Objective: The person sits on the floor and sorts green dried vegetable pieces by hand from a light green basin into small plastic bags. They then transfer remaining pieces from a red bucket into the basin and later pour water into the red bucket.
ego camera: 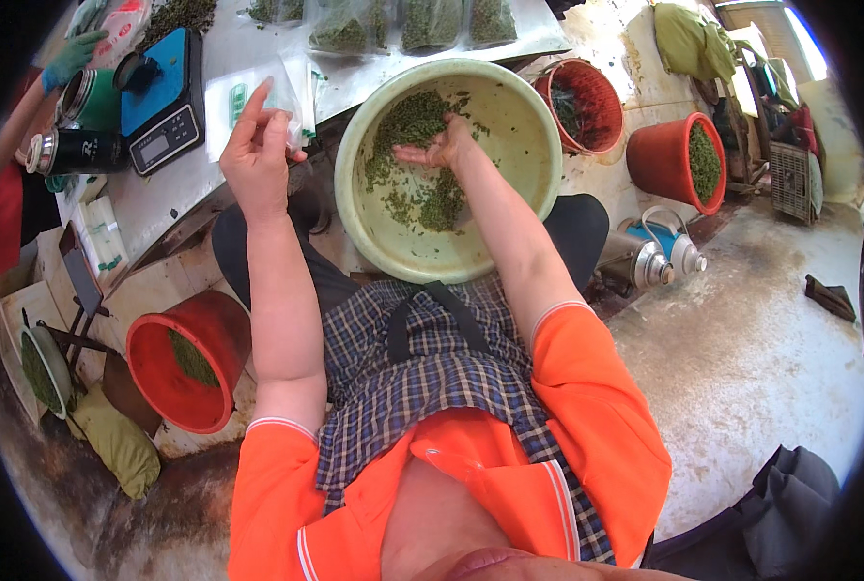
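Note:
In front of me, a pale green plastic basin (534, 210) rests between my knees. Small green berries that look like green Sichuan peppercorns (414, 120) are heaped in its far left part, with a looser patch nearer me. My right hand (443, 145) is down in the basin, fingers apart and palm turned up, against the peppercorns. Left of the rim, my left hand (258, 145) is raised near the table edge, thumb and fingers pinching a clear plastic bag (290, 102). Under that bag lie flat bags with green print (221, 109).
Filled clear bags (421, 29) line the metal table (178, 196). A digital scale (159, 109) sits left, near a co-worker's gloved hand (76, 62). Red buckets (657, 163) stand right, another red bucket (221, 327) at lower left. Vacuum flasks (639, 258) stand right of my knee.

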The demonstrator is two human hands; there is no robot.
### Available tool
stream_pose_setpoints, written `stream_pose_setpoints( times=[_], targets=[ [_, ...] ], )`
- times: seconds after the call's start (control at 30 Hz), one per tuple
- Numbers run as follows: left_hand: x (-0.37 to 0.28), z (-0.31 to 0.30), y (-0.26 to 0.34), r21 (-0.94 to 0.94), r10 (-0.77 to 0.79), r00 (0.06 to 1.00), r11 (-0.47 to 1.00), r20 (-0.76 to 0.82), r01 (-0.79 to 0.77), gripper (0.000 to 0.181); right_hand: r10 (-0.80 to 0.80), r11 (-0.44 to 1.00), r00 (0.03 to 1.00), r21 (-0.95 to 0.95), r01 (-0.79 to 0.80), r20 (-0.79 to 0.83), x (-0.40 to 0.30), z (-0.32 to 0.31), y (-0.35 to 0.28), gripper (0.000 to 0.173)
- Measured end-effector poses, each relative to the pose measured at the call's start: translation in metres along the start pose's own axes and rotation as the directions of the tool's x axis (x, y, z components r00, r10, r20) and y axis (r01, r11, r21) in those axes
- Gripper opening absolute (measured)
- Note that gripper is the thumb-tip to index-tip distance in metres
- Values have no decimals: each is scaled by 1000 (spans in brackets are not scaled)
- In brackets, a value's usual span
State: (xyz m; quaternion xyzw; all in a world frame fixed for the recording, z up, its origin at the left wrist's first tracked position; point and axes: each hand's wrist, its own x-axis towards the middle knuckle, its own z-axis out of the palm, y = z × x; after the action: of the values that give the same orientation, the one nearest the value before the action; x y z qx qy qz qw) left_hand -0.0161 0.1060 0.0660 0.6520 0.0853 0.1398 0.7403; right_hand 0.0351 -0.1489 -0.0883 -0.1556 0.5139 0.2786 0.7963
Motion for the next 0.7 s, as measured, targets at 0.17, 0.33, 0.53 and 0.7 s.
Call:
stream_pose_setpoints(
  times=[0.17, 0.33, 0.53, 0.7],
  targets=[
    [2, -6, 4, -215, -185, 979, 956, 84, 199, 29, -143, 988, 979, -33, 149, 143, 3, 18, -11, 61],
    [-1, -17, 3, -81, -351, 838, 905, 417, 419, 29, -334, 937, 916, -27, 348, 221, 4, 21, -8, 56],
    [-34, 34, -25, 805, -91, 905, 501, 415, -318, 23, -352, 931, 737, 134, 340, 576, -16, 4, -8, 49],
    [-43, 66, -80, 721, -6, 908, 610, 420, -330, 26, -463, 884, 722, 209, 418, 513, -58, 10, 3, 43]
  ],
)
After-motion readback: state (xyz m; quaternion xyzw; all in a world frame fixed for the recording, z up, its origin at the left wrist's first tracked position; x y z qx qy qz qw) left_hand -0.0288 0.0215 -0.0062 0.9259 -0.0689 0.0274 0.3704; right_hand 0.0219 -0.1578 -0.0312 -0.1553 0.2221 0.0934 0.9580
